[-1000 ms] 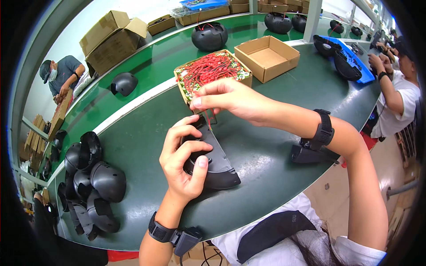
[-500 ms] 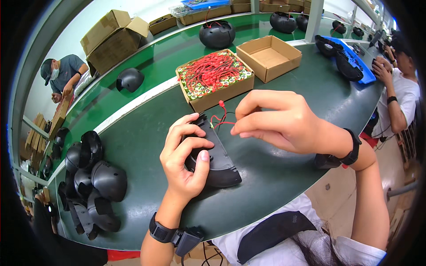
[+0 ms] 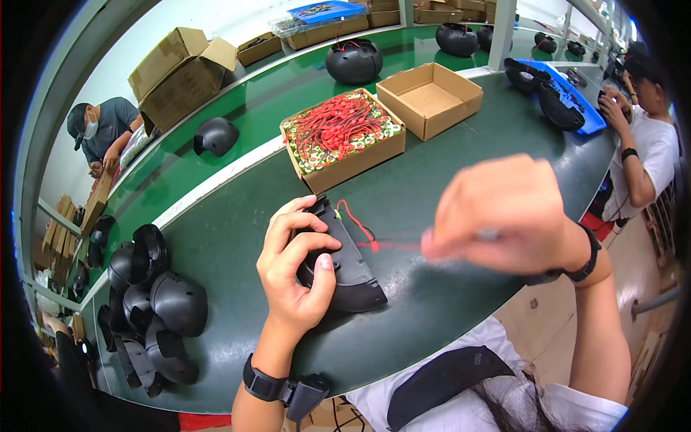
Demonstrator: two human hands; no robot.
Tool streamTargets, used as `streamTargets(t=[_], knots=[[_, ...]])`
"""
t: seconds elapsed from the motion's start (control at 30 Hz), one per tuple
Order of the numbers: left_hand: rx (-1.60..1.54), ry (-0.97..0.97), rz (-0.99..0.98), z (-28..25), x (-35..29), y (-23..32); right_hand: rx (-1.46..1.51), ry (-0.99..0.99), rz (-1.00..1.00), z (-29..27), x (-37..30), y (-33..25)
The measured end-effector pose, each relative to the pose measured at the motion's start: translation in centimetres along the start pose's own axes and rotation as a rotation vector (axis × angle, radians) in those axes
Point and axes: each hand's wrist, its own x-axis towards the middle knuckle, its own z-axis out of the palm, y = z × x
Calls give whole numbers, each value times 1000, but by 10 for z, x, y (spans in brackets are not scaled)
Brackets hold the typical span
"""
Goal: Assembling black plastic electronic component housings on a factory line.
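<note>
My left hand (image 3: 295, 270) is wrapped round a curved black plastic shell (image 3: 358, 277), holding it on the green table. A red wire (image 3: 348, 209) comes out of the shell's upper edge near a small yellow-green spot, and a red connector (image 3: 374, 246) hangs on it. My right hand (image 3: 504, 219) is to the right of the shell, smeared by motion, with its fingers closed. Between its fingertips and the connector runs a blurred red streak of wire. Behind the shell stands a cardboard box (image 3: 353, 163) full of red and black wires with red connectors.
A shallow cardboard box (image 3: 448, 115) sits beside the wire box. Several black shells (image 3: 178, 302) are piled at the left. Across a pale strip runs a green conveyor (image 3: 259, 108) bearing black round housings (image 3: 354, 61). At the right, a blue tray (image 3: 594, 119) holds black parts near a co-worker (image 3: 643, 137).
My right hand has moved right and a little toward me, away from the shell, drawing the wire out. The red connector now sits lower. My left hand keeps its hold on the shell.
</note>
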Motion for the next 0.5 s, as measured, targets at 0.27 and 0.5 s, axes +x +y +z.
streamTargets(t=[0.27, 0.5], knots=[[115, -159, -23, -5, 6, 11, 140, 24, -60, 13, 8, -2], [32, -276, -181, -6, 9, 29, 859, 17, 167, 49, 23, 36]])
